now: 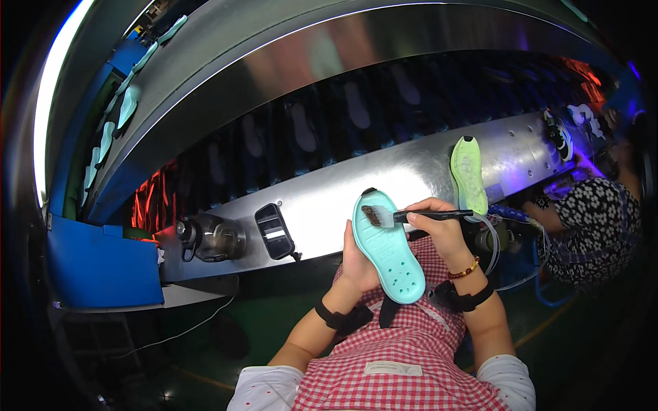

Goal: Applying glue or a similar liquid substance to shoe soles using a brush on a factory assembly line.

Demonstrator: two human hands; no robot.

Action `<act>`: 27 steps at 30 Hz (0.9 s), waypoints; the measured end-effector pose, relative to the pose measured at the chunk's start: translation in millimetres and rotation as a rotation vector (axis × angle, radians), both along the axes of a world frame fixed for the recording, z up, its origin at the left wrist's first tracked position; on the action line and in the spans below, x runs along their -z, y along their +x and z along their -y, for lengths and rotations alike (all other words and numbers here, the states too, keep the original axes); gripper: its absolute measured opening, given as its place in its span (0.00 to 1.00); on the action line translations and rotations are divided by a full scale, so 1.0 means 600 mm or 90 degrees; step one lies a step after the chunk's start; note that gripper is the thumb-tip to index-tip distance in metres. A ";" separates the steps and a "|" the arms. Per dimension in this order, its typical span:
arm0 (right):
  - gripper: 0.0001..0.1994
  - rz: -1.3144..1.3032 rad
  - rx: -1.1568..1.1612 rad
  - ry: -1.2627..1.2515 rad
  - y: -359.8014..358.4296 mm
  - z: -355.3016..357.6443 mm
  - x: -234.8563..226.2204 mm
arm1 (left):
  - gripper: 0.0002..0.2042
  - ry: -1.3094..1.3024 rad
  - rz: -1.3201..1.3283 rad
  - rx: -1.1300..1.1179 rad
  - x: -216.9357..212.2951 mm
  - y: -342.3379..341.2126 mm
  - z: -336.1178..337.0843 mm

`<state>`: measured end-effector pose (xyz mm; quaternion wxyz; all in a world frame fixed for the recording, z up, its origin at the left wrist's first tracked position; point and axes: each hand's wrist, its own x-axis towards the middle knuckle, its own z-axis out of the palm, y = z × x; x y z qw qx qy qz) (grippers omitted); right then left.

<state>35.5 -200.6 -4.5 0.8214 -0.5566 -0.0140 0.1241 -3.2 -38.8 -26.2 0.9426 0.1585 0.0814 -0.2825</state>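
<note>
Turquoise shoe sole (389, 255) held in left hand (359, 264) | paintbrush (386, 218) held in right hand (443, 231) | brushing seems begun, not finished

Person, upper body, worn items. Bare left hand (360, 264) and right hand (444, 229). Left strap (327, 315): black band, just behind the left grip, with a dark block (354, 320) on its inner side. Right strap (478, 299): black band, farther behind the right grip, likewise with a dark block at its inner side. Bracelet (464, 269): dark red and gold beads, between right grip and strap. Apron (343, 373): red-and-white check, beneath and behind both grips; oblong cream label (393, 368), small dark marking. Sleeves (266, 388): white, short, red-dotted, farthest from the grips.
</note>
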 end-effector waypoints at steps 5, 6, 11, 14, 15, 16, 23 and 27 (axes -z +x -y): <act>0.07 0.057 -0.016 -0.135 0.000 -0.021 -0.027 | 0.35 0.080 -0.043 -0.094 -0.004 0.002 0.013; 0.06 0.106 -0.010 -0.188 -0.003 -0.028 -0.027 | 0.34 0.120 -0.080 -0.138 -0.009 0.003 0.018; 0.10 0.352 -0.012 -0.352 -0.022 -0.039 -0.041 | 0.32 0.197 -0.104 -0.207 0.007 0.011 0.017; 0.10 0.469 -0.155 -0.400 -0.030 -0.012 -0.049 | 0.34 0.231 -0.027 -0.207 0.005 0.023 -0.020; 0.10 0.470 -0.158 -0.397 -0.031 0.001 -0.055 | 0.34 0.233 -0.028 -0.211 0.000 0.026 -0.032; 0.10 0.443 -0.267 -0.380 -0.033 0.015 -0.067 | 0.34 0.209 0.005 -0.189 -0.006 0.026 -0.042; 0.09 0.213 -0.073 -0.206 -0.022 0.024 -0.109 | 0.38 0.063 0.008 -0.118 -0.067 0.010 -0.004; 0.10 0.271 -0.247 -0.219 -0.038 0.013 -0.125 | 0.38 0.014 0.087 -0.084 -0.075 0.009 -0.008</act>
